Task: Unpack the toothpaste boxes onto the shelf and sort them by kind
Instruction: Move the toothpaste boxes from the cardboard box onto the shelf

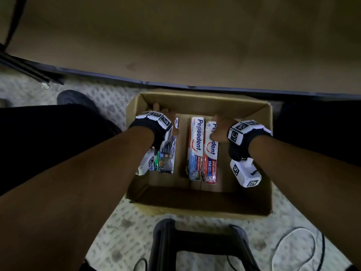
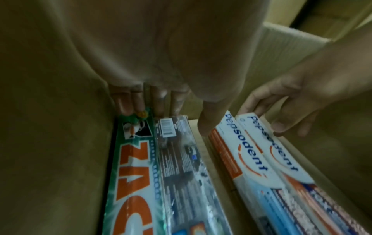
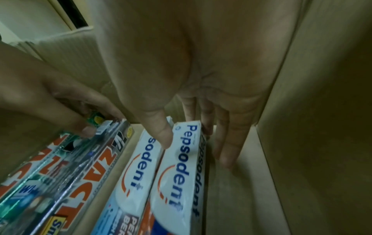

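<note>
An open cardboard carton (image 1: 205, 102) sits on the floor and holds toothpaste boxes lying flat. At its left lie a green Zact box (image 2: 132, 167) and a silver Zact box (image 1: 168, 155) side by side. My left hand (image 1: 168, 116) grips their far ends, fingers (image 2: 138, 103) curled over the end and thumb on top. In the middle lie a white-and-blue Pepsodent box (image 1: 195, 149) and a white-and-red Pepsodent box (image 1: 211, 159). My right hand (image 1: 220, 128) holds the red one, with its thumb (image 3: 163, 135) on the top face and fingers down the right side.
A tan shelf board (image 1: 175, 45) with a dark front edge runs just beyond the carton. A black stool frame (image 1: 195, 247) stands close in front, with cables (image 1: 293, 251) on the patterned floor at right. My dark shoe (image 1: 74, 98) is left of the carton.
</note>
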`<state>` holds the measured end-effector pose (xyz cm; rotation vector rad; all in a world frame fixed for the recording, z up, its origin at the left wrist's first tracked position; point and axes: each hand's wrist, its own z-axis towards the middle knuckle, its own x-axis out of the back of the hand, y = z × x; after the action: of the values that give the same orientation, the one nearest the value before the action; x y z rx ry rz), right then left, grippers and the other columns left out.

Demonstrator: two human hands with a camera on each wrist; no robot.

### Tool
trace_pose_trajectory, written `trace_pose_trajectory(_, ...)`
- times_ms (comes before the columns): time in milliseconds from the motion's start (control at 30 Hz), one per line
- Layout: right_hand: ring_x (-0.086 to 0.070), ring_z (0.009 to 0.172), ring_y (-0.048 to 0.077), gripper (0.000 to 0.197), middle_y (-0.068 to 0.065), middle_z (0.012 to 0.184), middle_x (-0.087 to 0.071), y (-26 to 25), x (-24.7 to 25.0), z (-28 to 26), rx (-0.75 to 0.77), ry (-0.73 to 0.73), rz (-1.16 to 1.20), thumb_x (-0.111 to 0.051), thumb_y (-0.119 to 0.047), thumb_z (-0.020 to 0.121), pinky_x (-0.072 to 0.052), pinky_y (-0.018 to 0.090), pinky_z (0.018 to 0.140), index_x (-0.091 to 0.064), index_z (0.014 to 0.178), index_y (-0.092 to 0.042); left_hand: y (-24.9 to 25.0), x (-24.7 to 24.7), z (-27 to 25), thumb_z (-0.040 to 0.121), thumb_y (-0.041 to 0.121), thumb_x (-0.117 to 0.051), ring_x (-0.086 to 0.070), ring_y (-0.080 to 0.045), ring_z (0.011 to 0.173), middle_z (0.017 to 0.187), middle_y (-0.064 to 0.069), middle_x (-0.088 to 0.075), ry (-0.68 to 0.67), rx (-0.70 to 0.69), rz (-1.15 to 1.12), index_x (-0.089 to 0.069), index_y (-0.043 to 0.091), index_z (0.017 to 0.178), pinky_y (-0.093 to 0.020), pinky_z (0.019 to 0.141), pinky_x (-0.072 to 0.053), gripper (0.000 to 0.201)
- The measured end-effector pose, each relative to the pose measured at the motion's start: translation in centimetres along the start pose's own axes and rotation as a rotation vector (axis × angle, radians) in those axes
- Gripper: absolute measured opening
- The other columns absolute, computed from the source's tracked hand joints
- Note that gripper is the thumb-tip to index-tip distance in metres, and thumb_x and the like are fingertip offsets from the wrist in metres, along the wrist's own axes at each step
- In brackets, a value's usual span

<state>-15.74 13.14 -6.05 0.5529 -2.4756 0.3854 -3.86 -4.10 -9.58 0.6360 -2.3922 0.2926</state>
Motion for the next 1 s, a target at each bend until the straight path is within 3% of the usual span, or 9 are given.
trace_pose_trajectory(100, -0.062, 0.09, 0.026, 0.079, 0.01, 0.11, -0.063, 0.5, -0.7, 0.7, 0.011, -0.042, 0.049, -0.061, -0.03, 0.09, -0.048, 0.031, 0.067, -0.016, 0.152, -0.014, 0.0, -0.8, 0.1, 0.077, 0.064, -0.056, -0.014, -0.037, 0.143, 0.153, -0.001, -0.028, 0.001, 0.01, -0.035, -0.027, 0.033, 0.145, -0.054, 0.112, -0.027, 0.081)
trace_pose_trajectory(200, -0.061, 0.073, 0.023, 0.089, 0.004, 0.086, -0.058, 0.8, -1.9, 0.6, -0.005, -0.055, 0.095, -0.064, -0.035, 0.082, -0.055, 0.036, 0.068, -0.008, 0.15, -0.023, 0.3, -0.5, -0.3, 0.073, 0.058, -0.067, -0.036, -0.035, 0.135, 0.144, -0.006, -0.038, -0.04, -0.011, -0.097, -0.036, 0.026, 0.139, -0.049, 0.106, -0.038, 0.08)
trace_pose_trajectory(267, -0.064, 0.081, 0.029, 0.093, 0.005, 0.095, -0.06, 1.0, -3.1, 0.5, -0.011, -0.041, 0.122, -0.063, -0.044, 0.07, -0.057, 0.045, 0.078, -0.007, 0.144, -0.035, 0.8, -0.8, -1.1, 0.075, 0.048, -0.072, -0.051, -0.033, 0.12, 0.128, -0.008, -0.049, 0.041, -0.059, -0.115, -0.047, 0.02, 0.126, -0.048, 0.097, -0.045, 0.063)
trace_pose_trajectory(333, -0.063, 0.088, 0.032, 0.095, 0.007, 0.109, -0.058, 1.1, -4.2, 0.0, -0.017, -0.021, 0.172, -0.063, -0.05, 0.062, -0.056, 0.048, 0.081, -0.003, 0.136, -0.045, 1.3, -1.5, -2.2, 0.083, 0.041, -0.068, -0.051, -0.035, 0.118, 0.128, -0.011, -0.047, 0.072, -0.097, -0.181, -0.048, 0.015, 0.126, -0.052, 0.097, -0.044, 0.054)
trace_pose_trajectory(533, -0.06, 0.1, 0.036, 0.101, 0.013, 0.127, -0.042, 0.9, -6.8, -1.5, -0.05, 0.066, 0.264, -0.076, -0.035, 0.077, -0.054, 0.045, 0.083, 0.0, 0.144, -0.041, 3.0, -3.1, -4.7, 0.092, 0.034, -0.057, -0.049, -0.039, 0.118, 0.135, -0.01, -0.038, 0.128, -0.185, -0.093, -0.039, 0.016, 0.134, -0.045, 0.1, -0.04, 0.049)
trace_pose_trajectory(700, -0.059, 0.093, 0.032, 0.1, 0.014, 0.127, -0.042, 1.1, -7.6, -1.4, -0.081, 0.102, 0.338, -0.074, -0.023, 0.079, -0.052, 0.039, 0.073, -0.002, 0.146, -0.039, 4.2, -4.6, -5.9, 0.087, 0.034, -0.066, -0.03, -0.043, 0.136, 0.154, -0.01, -0.016, 0.138, -0.186, -0.217, -0.024, 0.027, 0.148, -0.047, 0.106, -0.04, 0.074)
trace_pose_trajectory(800, -0.059, 0.096, 0.031, 0.103, 0.013, 0.128, -0.047, 1.5, -7.4, -1.4, -0.086, 0.118, 0.384, -0.076, -0.023, 0.078, -0.052, 0.04, 0.077, -0.001, 0.147, -0.037, 4.7, -4.5, -6.3, 0.086, 0.031, -0.07, -0.041, -0.04, 0.132, 0.157, -0.015, -0.01, 0.087, -0.121, -0.322, -0.022, 0.028, 0.149, -0.044, 0.106, -0.042, 0.079)
trace_pose_trajectory(867, -0.06, 0.103, 0.032, 0.108, 0.013, 0.13, -0.049, 1.8, -7.4, -1.4, -0.105, 0.139, 0.426, -0.078, -0.026, 0.076, -0.053, 0.043, 0.085, 0.003, 0.147, -0.036, 4.9, -4.8, -6.3, 0.088, 0.026, -0.067, -0.049, -0.039, 0.127, 0.155, -0.021, -0.014, 0.037, -0.074, -0.404, -0.012, 0.027, 0.152, -0.044, 0.105, -0.043, 0.084)
trace_pose_trajectory(1000, -0.062, 0.101, 0.031, 0.1, 0.009, 0.127, -0.054, 2.7, -7.7, -0.6, -0.192, 0.153, 0.56, -0.078, -0.026, 0.073, -0.054, 0.04, 0.084, -0.005, 0.14, -0.035, 5.1, -6.4, -6.0, 0.091, 0.021, -0.061, -0.055, -0.039, 0.119, 0.145, -0.026, -0.037, -0.014, 0.019, -0.448, 0.017, 0.022, 0.153, -0.05, 0.102, -0.045, 0.099)
